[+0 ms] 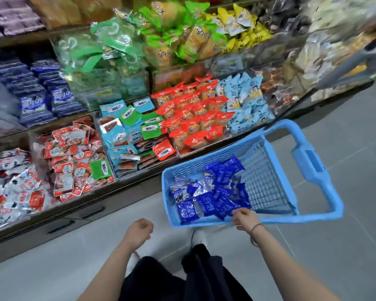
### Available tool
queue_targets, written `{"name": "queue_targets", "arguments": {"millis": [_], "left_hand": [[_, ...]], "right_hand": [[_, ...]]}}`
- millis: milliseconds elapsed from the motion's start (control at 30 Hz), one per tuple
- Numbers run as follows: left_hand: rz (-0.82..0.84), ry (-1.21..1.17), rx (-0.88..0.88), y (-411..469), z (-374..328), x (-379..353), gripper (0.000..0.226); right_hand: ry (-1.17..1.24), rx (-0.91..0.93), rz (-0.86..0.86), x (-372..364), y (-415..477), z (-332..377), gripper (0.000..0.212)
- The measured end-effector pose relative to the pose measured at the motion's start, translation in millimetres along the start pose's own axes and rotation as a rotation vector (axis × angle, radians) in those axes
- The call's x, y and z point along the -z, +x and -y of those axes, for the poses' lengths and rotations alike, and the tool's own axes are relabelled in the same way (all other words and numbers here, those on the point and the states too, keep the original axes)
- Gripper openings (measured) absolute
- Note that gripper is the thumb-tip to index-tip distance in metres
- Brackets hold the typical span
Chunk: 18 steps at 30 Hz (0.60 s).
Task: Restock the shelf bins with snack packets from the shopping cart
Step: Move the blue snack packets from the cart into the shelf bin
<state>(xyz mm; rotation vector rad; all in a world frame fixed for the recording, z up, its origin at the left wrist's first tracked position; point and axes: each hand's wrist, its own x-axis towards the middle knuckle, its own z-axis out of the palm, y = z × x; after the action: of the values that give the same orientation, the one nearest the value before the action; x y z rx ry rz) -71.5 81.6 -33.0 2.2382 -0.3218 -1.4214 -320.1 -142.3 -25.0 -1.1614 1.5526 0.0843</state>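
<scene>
Down at the near rim of the light blue shopping cart [291,216], the right hand [245,218] has its fingers curled, touching the edge of the closest blue snack packets [215,198]. Whether it pinches a packet or only grips the rim cannot be told. A thin band [255,228] circles that wrist. The left hand [139,231] hangs over the pale floor [345,170] just left of the cart, its fingers loosely curled and holding nothing.

The packets lie in a loose heap at the cart's near left end, with its mesh bottom bare toward the handle [310,161]. The cart stands just beside the shelf bins [139,179], its far side close to their front ledge. The nearest bins hold red-orange packets [193,114], teal and green packets [126,127] and pale blue packets [248,105]. Well to the left, on a higher tier, similar dark blue packets [37,105] stand in two rows. Black trousers [182,279] and a white shoe [199,235] show below the hands.
</scene>
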Motion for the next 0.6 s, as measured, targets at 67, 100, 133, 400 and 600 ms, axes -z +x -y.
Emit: {"name": "queue_targets", "arguments": {"millis": [67,100,133,400,600], "left_hand": [[-0.005,-0.004,0.002,6,-10,-23,0.019],[-0.002,-0.013,0.011,9,-13,-32,0.018],[-0.002,-0.018,0.019,15,-14,-40,0.017],[-0.128,-0.009,0.085,96,-16,-77,0.017],[-0.322,-0.166,0.131,147,-21,-99,0.015]], "right_hand": [[-0.062,0.027,-0.012,16,21,8,0.025],[-0.095,0.04,-0.012,22,31,11,0.025],[-0.129,0.044,-0.006,27,41,13,0.025],[-0.58,0.013,0.085,17,126,8,0.009],[-0.772,-0.048,0.075,-24,189,-7,0.082]]}}
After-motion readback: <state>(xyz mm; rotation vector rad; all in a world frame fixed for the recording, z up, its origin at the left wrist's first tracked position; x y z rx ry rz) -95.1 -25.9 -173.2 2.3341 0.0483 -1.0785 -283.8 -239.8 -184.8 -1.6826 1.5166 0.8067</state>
